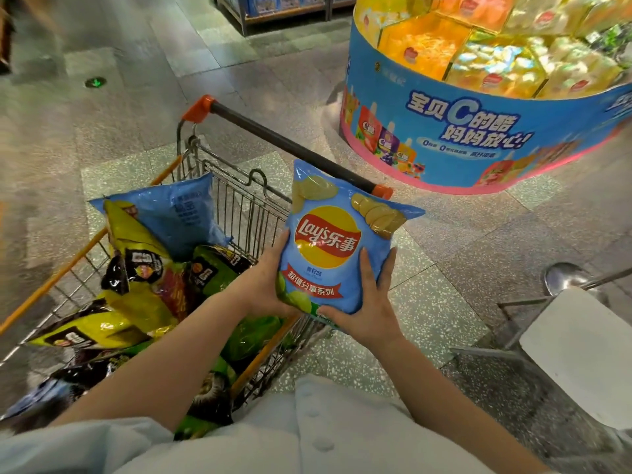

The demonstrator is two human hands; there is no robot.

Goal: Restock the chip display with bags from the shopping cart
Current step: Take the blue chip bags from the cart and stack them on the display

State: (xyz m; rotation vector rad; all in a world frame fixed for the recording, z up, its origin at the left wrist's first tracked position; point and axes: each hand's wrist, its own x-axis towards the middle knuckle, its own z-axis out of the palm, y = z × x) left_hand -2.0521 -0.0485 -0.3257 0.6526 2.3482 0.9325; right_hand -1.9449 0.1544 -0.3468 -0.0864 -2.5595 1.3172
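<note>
Sky-blue foil catches the light: a blue chip bag (337, 241) stands upright between both hands, long axis pointing up and away, just beside the shopping cart (239, 196). The left hand (265, 285) grips its left edge, the right hand (362, 302) cups the lower right corner. The chip display isn't in sight; the round drink stand (444, 131) sits ahead-right, nearer the right hand.

Views: you have one, worn on your head.
Facing: forward and steeply down, onto your forearms, the cart (239, 200) and the floor (444, 302).
Nearness: close; your hands sit mid-frame.
Lens: wide, edges bent.
Overlap: none.
</note>
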